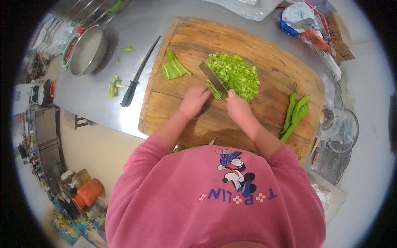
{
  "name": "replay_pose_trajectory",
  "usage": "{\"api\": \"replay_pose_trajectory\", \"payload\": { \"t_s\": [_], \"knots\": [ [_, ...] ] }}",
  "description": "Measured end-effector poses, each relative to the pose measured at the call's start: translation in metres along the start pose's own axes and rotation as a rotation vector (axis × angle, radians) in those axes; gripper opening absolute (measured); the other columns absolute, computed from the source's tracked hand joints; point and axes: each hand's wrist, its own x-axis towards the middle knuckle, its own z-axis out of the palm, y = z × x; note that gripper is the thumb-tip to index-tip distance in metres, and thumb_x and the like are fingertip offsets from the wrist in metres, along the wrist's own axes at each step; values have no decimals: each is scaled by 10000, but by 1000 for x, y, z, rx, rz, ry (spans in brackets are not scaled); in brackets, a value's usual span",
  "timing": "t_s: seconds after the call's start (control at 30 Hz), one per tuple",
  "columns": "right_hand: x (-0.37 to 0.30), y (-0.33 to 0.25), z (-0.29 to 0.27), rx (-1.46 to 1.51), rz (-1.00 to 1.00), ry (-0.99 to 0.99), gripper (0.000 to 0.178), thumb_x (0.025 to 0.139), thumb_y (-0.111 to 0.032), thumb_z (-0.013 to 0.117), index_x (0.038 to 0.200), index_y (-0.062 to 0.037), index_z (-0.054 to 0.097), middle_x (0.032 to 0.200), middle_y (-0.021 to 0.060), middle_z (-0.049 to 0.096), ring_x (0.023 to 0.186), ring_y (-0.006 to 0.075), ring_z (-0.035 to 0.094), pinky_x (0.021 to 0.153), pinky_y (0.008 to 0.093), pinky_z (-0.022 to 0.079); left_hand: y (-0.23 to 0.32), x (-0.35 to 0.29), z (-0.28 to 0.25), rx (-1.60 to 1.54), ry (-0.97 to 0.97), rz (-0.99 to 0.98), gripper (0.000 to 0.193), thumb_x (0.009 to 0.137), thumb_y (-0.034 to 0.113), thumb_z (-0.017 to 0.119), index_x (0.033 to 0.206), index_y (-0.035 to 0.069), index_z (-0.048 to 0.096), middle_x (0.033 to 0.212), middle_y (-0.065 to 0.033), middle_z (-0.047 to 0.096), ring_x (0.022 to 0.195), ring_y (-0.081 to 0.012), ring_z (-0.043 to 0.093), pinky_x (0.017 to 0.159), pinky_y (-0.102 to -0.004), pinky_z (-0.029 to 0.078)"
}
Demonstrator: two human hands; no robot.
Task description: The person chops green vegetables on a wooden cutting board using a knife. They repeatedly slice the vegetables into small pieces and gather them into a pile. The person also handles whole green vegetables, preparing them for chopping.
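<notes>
My right hand point(240, 109) is wrapped round the handle of a cleaver point(214, 77). The blade slants up and left across the wooden board point(264, 45). Left of the blade, my left hand point(195, 101) has its fingers curled against a few green pepper strips point(212, 89). A heap of chopped green pepper point(235, 74) lies along the blade's right side. Flattened green pepper pieces point(173, 68) rest farther left on the board. Several whole long green peppers point(295, 111) lie near its right edge.
A black-handled sharpening steel point(140, 74) lies on the metal table point(120, 58) left of the board, near pepper trimmings point(113, 87). A metal bowl point(89, 51) stands at the far left. Plastic packages point(300, 18) sit at the back right. A small pointed blade tip point(213, 140) shows at the near edge.
</notes>
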Motion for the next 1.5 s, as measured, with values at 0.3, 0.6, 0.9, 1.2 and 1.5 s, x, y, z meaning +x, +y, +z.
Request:
{"api": "replay_pose_trajectory", "payload": {
  "t_s": [0.3,0.6,0.9,1.2,1.5],
  "knots": [
    [-28,22,-9,23,-8,-197,180,930,-157,535,997,-9,458,805,294,622,817,492,604,717,569,459,-86,-20,-57,370,66,-221,408,824,30,520,1223,88,578,1308,-158,525,1257,-354,467,1052,-462,384],
    [-23,41,1,86,65,-28,197,922,-160,549,1010,-11,455,808,308,615,822,508,589,717,578,449,-83,-1,-52,362,-190,-189,296,841,86,512,1127,50,578,1233,-165,576,1175,-345,532,975,-425,457],
    [-27,41,3,88,9,-7,181,925,-146,540,1002,-8,452,782,305,607,803,509,586,705,579,445,28,-38,-10,21,-194,61,423,792,165,643,1191,56,555,1249,-164,544,1203,-349,505,1014,-457,427],
    [-32,27,-14,54,22,39,162,941,-144,515,1000,-12,441,808,290,612,791,498,590,688,569,455,10,-27,-10,-2,-111,-22,561,746,147,709,1270,63,530,1299,-181,507,1235,-384,464,1046,-485,394],
    [-38,3,-12,-143,-116,74,118,883,-43,488,996,-28,455,881,239,618,770,442,630,663,516,518,-1,-11,5,62,-119,62,447,749,89,621,1194,59,593,1237,-177,559,1189,-376,511,1034,-465,419]
  ]
}}
